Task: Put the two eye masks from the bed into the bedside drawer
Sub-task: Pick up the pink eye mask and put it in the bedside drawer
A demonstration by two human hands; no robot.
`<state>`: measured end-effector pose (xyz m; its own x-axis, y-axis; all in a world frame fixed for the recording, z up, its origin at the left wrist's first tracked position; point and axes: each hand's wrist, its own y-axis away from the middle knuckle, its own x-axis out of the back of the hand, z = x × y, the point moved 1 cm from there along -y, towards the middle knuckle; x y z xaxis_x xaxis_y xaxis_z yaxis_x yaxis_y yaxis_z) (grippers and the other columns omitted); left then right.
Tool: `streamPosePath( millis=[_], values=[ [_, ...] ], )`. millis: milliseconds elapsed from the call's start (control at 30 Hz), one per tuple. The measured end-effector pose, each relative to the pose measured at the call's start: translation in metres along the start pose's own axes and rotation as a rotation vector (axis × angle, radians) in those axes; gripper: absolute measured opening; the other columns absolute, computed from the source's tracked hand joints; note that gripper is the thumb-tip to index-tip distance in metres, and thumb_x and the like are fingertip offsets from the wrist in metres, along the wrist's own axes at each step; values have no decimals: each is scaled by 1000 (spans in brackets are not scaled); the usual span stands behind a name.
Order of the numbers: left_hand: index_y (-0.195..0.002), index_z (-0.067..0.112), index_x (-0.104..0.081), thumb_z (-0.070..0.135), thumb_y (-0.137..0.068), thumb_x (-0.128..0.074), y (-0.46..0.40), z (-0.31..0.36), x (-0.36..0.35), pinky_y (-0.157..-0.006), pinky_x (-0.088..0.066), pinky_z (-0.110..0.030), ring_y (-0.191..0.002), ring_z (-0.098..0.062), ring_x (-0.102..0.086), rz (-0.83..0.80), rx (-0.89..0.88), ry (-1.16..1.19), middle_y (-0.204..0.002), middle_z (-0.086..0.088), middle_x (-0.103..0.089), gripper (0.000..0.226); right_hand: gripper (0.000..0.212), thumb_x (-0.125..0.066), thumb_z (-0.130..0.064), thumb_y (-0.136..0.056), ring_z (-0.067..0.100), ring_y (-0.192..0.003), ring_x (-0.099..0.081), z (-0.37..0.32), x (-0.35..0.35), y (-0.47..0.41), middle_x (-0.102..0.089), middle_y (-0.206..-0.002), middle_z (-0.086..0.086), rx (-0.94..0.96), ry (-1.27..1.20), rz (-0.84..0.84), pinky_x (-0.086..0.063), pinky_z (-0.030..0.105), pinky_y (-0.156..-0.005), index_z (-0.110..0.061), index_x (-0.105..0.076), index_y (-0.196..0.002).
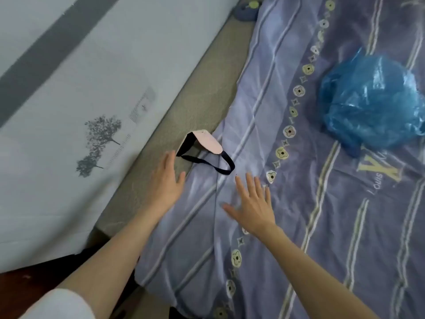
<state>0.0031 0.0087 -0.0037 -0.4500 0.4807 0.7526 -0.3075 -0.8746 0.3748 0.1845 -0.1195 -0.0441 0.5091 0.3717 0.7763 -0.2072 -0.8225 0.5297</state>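
Both hands empty right now, fingers spread wide, palms down, hovering over the bed. Left hand (pixel 166 183) closest to the eye mask (pixel 207 143), fingertips just short of the folded end and the black strap (pixel 207 162). Right hand (pixel 251 203) a bit further back, over the purple bedsheet (pixel 299 203), near the strap's loop but not touching it.

Best bet for the grab, probably: pinch the pink padded part with the left, not the strap, since the strap will likely just stretch and dangle. Mask propped half-folded right at the sheet's edge next to the beige mattress strip (pixel 197 95), so maybe scoop from underneath rather than pressing down. Right hand free for the loop if it snags.

Arms both stretched forward and bare, wrists fairly flat, white sleeve (pixel 59 305) bunched at the left upper arm.

Only one mask in view; second one nowhere visible, could be under the blue plastic bag (pixel 372 102) further up, can't tell. No drawer in shot either.
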Motion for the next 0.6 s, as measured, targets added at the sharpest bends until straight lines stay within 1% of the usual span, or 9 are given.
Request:
streamPosePath(
  millis=[67, 133, 200, 267, 333, 433, 533, 567, 600],
  values=[
    [-142, 11, -15, 22, -93, -45, -29, 0, -8, -110, -23, -37, -138, -27, -24, 71, -7, 50, -152, -16, -22, 59, 81, -31, -68, -82, 24, -142, 18, 4, -15, -14, 12, -157, 3, 17, 27, -4, 8, 50, -116, -32, 7, -143],
    [-140, 11, -24, 20, -92, -45, -53, 1, -15, -100, -33, -33, -129, -29, -38, 123, -4, 79, -144, -17, -37, 53, 80, -26, -71, -80, 22, -142, 20, 8, -29, -20, 12, -157, 2, 23, 16, 24, 12, 48, -115, -33, 7, -143],
    [-126, 7, -45, 14, -91, -46, -66, -2, -24, -77, -36, -25, -107, -31, -54, 193, -25, 72, -121, -19, -57, 36, 80, -21, -74, -78, 20, -142, 18, 10, -39, -22, 9, -158, 1, 38, -20, 76, 13, 45, -113, -34, 4, -143],
    [-101, 3, -58, 10, -89, -47, -72, -2, -26, -56, -26, -24, -81, -29, -58, 289, -8, 79, -95, -20, -65, 18, 81, -18, -75, -76, 19, -142, 16, 13, -42, -23, 6, -158, 1, 44, -23, 102, 13, 44, -113, -34, 2, -143],
    [-93, 1, -60, 11, -89, -46, -74, -1, -24, -54, -26, -27, -74, -31, -57, 329, 37, 87, -86, -21, -67, 18, 82, -17, -76, -75, 20, -143, 15, 14, -41, -24, 5, -158, 2, 43, -32, 82, 12, 44, -113, -34, 1, -143],
    [-95, 2, -62, 13, -89, -47, -65, 4, -12, -58, -35, -33, -74, -36, -60, 338, 38, 93, -85, -23, -68, 19, 80, -21, -73, -79, 22, -143, 16, 10, -32, -22, 8, -158, 3, 36, -32, -2, 10, 47, -115, -32, 1, -144],
    [-85, 3, -61, 15, -88, -50, -46, 9, 13, -50, -26, -27, -61, -29, -53, 339, -14, 99, -69, -15, -63, 17, 73, -30, -63, -86, 23, -144, 11, 2, -9, -14, 4, -158, 3, -12, -132, -89, 3, 50, -117, -30, -2, -144],
    [-82, 3, -61, 16, -88, -51, -35, 11, 24, -47, -26, -26, -58, -27, -53, 325, -37, 124, -66, -12, -61, 17, 71, -33, -59, -88, 23, -144, 8, -3, 2, -7, 0, -158, 3, -30, -208, -75, 0, 50, -118, -28, -4, -145],
    [-80, 5, -61, 17, -88, -51, -25, 13, 34, -48, -32, -25, -57, -28, -55, 309, -64, 147, -64, -12, -62, 17, 68, -35, -54, -89, 22, -145, 4, -8, 13, 1, -5, -158, 3, -46, -293, -28, -4, 49, -118, -26, -7, -145]
  ],
)
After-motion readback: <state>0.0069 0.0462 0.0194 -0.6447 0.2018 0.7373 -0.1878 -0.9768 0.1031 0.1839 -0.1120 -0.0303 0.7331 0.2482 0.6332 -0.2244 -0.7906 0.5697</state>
